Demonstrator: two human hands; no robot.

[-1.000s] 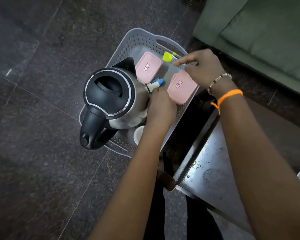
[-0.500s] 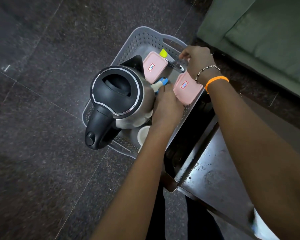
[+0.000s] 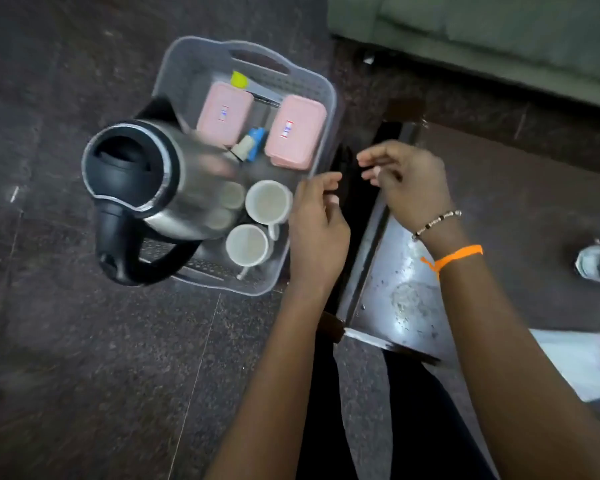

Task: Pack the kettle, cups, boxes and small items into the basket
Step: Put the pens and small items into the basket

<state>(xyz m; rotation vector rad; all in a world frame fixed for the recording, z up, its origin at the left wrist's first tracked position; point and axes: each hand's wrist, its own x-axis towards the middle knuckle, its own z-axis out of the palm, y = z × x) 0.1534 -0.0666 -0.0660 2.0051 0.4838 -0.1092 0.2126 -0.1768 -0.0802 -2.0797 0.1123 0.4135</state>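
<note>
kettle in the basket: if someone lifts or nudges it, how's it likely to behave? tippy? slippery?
The kettle stands taller than the basket wall, so a nudge near its lid could probably tip it toward the cups. Its polished steel body looks slippery; the black handle is likely the safer grip. Rigid, and probably fairly heavy for its size; whether it holds water cannot be seen.

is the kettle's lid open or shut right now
Shut. The kettle stands in the basket, and its black lid sits flat inside the silver rim, with no gap showing.
</note>
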